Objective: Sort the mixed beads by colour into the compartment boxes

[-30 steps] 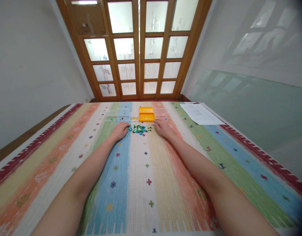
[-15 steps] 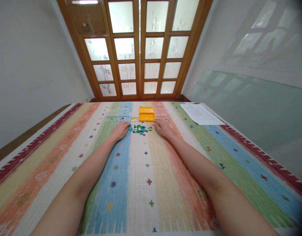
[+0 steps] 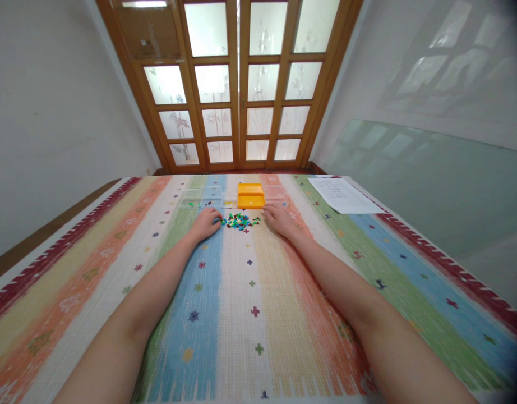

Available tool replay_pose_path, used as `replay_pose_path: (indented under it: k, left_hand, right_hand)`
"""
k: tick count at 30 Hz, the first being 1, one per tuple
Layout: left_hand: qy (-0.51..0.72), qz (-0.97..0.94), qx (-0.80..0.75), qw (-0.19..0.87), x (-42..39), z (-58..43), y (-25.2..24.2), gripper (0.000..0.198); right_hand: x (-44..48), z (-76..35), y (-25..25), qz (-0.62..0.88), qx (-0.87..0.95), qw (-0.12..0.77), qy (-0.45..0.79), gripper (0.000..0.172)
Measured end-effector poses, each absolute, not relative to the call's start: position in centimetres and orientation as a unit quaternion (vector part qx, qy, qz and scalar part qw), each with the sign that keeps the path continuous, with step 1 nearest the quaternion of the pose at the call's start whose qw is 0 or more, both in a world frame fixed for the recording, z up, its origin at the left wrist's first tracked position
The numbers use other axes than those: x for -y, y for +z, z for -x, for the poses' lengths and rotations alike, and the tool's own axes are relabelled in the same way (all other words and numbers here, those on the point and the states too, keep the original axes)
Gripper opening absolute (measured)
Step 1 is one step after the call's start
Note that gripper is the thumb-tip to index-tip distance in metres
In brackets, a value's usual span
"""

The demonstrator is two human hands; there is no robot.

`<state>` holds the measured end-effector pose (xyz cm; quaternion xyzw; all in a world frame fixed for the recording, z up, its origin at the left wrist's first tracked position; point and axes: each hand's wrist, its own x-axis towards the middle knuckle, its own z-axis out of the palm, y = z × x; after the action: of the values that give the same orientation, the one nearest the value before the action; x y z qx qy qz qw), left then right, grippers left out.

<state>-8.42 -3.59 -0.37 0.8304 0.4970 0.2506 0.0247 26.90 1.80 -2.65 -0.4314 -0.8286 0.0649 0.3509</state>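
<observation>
A small heap of coloured beads (image 3: 239, 221) lies on the striped cloth (image 3: 250, 314) far in front of me. My left hand (image 3: 204, 223) rests on the cloth just left of the heap, fingers curled toward the beads. My right hand (image 3: 277, 218) lies flat just right of the heap, fingers stretched out and empty. Behind the beads stands an orange tray (image 3: 250, 196). Clear plastic boxes (image 3: 202, 198) sit to the tray's left, with a few beads inside.
A printed sheet of paper (image 3: 341, 194) lies at the far right of the cloth. Wooden glazed doors (image 3: 237, 84) stand behind the table. A glass pane (image 3: 430, 174) leans along the right wall.
My left hand's fingers have curled slightly inward toward the bead heap. The right hand has stayed in place.
</observation>
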Motion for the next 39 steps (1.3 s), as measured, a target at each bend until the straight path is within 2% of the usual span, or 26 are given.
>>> replay_pose_path:
  k: [9,26,36,39]
  left_hand:
    - [0.247,-0.829,-0.499,0.052,3.5,8.4,-0.5,0.016]
    - [0.265,-0.804,-0.531,0.042,3.3,8.7,-0.5,0.015]
    - [0.422,-0.644,-0.628,0.116,2.1,10.6,-1.1,0.019]
    - [0.486,-0.587,-0.629,0.153,1.3,11.8,-1.6,0.026]
  right_hand:
    - [-1.6,-26.9,-2.5,0.421,0.833,0.354,0.053,0.030]
    - [-1.4,-27.0,-2.3,0.454,0.814,0.359,0.055,0.031]
    - [-1.5,-27.0,-2.4,0.460,0.816,0.346,0.058,0.032]
    - [-1.5,-27.0,-2.3,0.460,0.818,0.340,0.056,0.032]
